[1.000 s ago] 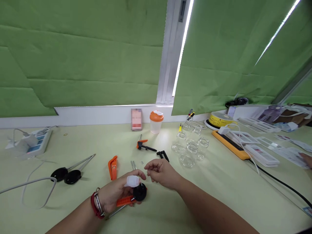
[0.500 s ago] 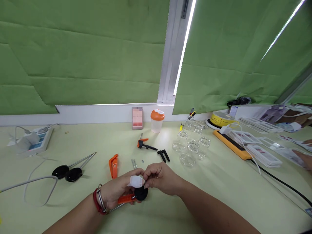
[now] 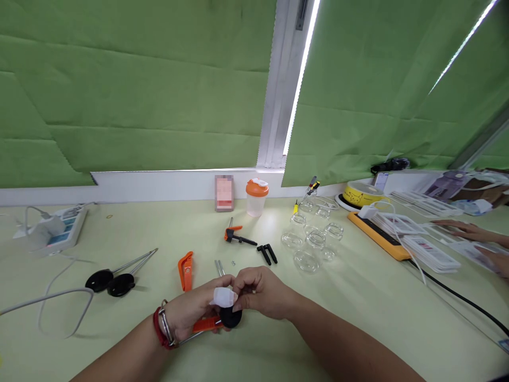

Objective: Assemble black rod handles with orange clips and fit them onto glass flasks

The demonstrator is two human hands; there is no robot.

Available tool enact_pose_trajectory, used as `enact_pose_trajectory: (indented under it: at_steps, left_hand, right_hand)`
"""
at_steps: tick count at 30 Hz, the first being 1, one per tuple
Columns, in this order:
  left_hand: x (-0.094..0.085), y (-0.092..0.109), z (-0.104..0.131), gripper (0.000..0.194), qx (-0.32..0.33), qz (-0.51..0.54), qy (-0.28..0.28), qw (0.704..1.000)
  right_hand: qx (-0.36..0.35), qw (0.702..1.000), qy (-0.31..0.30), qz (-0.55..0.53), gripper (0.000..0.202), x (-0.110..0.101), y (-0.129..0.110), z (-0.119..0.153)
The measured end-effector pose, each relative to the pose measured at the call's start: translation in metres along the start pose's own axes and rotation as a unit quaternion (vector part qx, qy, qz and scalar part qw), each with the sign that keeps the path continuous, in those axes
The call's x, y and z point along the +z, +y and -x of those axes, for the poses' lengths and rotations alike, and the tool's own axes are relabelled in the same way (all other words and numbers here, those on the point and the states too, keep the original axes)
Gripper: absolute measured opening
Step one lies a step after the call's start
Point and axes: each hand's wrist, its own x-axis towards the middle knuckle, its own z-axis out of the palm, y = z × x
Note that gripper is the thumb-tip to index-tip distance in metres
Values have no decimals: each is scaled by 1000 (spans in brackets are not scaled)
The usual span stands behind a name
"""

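My left hand point(image 3: 191, 307) is closed around an orange and black part point(image 3: 230, 317) with a metal rod running out toward the wrist. A white wrapping point(image 3: 223, 297) covers one finger of that hand. The fingertips of my right hand point(image 3: 258, 292) are pinched together at the top of the black round end; what they hold is too small to make out. Just beyond the hands lie thin metal rods point(image 3: 219, 268) and a tiny metal piece point(image 3: 233, 263). An orange handle point(image 3: 185, 271) rests to their left.
Black-ended rods point(image 3: 121, 285) lie left, near a cable and power strip point(image 3: 71, 231). Behind are an orange-black tool point(image 3: 238, 237), black pieces point(image 3: 267, 254), a phone point(image 3: 224, 193) and a lidded cup point(image 3: 256, 197). Glass jars point(image 3: 308, 249), an orange power strip point(image 3: 377, 237) and another person's hands point(image 3: 465, 231) are right.
The other person's hand has reached in over the white trays at the right. My hands stay nearly in place, with slight shifts of the right fingertips.
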Motion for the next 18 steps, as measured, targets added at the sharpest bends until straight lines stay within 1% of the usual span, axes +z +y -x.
enact_pose_trajectory:
  at_steps: [12, 18]
  left_hand:
    - [1, 1, 0, 31, 1, -4, -3, 1000]
    - [1, 2, 1, 32, -1, 1, -3, 1000]
  right_hand:
    - [15, 999, -7, -40, 22, 0, 3, -1]
    - [42, 997, -11, -64, 31, 1, 7, -2]
